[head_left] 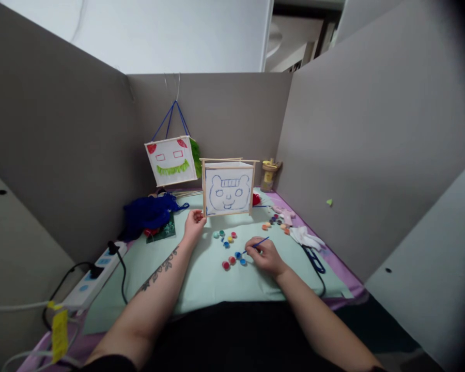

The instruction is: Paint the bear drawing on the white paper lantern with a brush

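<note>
With its fingers closed at the lower left corner, my left hand (194,225) holds a lantern (228,190) made of thin wooden sticks and white paper. A bear-like face is drawn in blue lines on its front panel. My right hand (266,256) pinches a thin blue paintbrush (261,242). The brush points down and left toward a small pot of blue paint (238,255); whether the tip touches the paint is too small to tell. Beside it are another blue pot (243,262) and red pots (226,265). Farther back lies a cluster of green, yellow, red and blue pots (230,239).
A painted lantern (172,161) hangs by blue cords at the back left. Blue yarn (147,213) and a power strip (95,276) lie left. On the right are white cloth (307,238), dark scissors (313,260) and more paint pots (276,219). Grey partitions (232,113) enclose the table.
</note>
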`<state>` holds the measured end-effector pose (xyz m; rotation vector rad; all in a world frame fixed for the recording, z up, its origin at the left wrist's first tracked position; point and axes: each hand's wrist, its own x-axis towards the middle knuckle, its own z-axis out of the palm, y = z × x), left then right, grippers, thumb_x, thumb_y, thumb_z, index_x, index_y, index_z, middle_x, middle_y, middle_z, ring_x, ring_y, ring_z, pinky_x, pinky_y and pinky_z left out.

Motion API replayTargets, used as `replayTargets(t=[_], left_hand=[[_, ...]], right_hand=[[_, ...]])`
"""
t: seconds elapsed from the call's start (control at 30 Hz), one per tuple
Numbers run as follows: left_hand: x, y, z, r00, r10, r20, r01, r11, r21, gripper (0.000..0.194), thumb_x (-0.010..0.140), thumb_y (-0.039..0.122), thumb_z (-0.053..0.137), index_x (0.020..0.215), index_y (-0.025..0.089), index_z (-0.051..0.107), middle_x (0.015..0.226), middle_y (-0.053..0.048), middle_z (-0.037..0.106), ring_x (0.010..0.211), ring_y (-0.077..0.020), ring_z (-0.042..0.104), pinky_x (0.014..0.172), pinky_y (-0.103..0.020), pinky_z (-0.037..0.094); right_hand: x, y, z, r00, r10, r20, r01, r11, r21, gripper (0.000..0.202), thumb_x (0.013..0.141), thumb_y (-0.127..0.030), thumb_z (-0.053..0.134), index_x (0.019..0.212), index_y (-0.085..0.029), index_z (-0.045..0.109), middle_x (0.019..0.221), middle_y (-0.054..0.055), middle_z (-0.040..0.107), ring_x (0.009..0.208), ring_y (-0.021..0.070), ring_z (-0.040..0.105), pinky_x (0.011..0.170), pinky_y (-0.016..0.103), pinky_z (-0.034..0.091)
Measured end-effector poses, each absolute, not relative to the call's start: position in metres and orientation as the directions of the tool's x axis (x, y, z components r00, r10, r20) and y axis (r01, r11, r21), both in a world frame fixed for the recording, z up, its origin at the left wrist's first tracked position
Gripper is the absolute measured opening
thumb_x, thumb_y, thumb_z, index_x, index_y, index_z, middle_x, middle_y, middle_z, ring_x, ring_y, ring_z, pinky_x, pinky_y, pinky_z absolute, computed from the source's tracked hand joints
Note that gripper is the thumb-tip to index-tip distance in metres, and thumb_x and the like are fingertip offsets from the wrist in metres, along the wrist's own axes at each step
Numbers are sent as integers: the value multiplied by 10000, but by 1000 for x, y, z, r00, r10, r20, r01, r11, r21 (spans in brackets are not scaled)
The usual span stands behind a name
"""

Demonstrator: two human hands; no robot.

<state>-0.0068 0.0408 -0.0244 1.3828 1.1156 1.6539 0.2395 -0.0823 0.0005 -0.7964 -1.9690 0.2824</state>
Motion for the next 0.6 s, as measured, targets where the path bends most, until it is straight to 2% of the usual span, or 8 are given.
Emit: replayTargets(t=[0.13, 0.2, 0.3, 0.4, 0.47, 0.6], left_hand=[[-7, 41, -24, -181, 909, 376, 2, -382, 924, 346, 609, 176, 626, 924, 172, 484, 799, -18, 558, 731, -139, 563, 670, -272, 465], [-7, 41, -25, -184, 906, 380, -2, -387, 922, 346, 604, 179, 628, 919, 172, 486, 798, -17, 559, 729, -139, 563, 668, -271, 463], [-8, 42, -25, -195, 903, 382, 2, -390, 921, 348, 595, 179, 632, 912, 170, 490, 778, -12, 564, 709, -137, 564, 660, -268, 461], [-8, 42, -23, -205, 899, 387, 14, -393, 919, 339, 590, 174, 635, 900, 171, 498, 761, -7, 569, 694, -136, 566, 651, -266, 461], [-8, 40, -22, -209, 896, 391, 14, -397, 918, 328, 590, 171, 636, 889, 172, 503, 761, -8, 573, 696, -137, 570, 651, -266, 463], [-8, 37, -19, -216, 896, 389, 10, -396, 918, 317, 590, 164, 637, 880, 167, 507, 755, -11, 577, 700, -139, 573, 645, -264, 465]], right_hand=[[240, -82, -2, -339, 652, 678, 405, 752, -520, 153, 807, -203, 498, 699, -176, 603, 662, 36, 637, 589, 133, 561, 581, 254, 461], [243, -82, -4, -299, 676, 673, 373, 732, -570, 165, 810, -223, 507, 687, -175, 606, 636, 31, 629, 573, 135, 566, 550, 251, 458], [255, -76, -1, -31, 722, 691, 278, 670, -688, 185, 827, -265, 504, 704, -178, 611, 615, 22, 620, 558, 145, 589, 536, 262, 478], [270, -61, 20, 248, 704, 665, 240, 621, -746, 173, 830, -302, 510, 820, -183, 635, 690, 32, 649, 586, 162, 616, 540, 281, 497], [279, -45, 39, 331, 646, 688, 302, 618, -726, 184, 821, -314, 522, 857, -184, 647, 748, 46, 666, 653, 179, 630, 582, 297, 507], [285, -14, 53, 340, 524, 781, 458, 633, -624, 200, 823, -298, 502, 846, -170, 653, 763, 57, 672, 701, 187, 628, 665, 319, 506]])
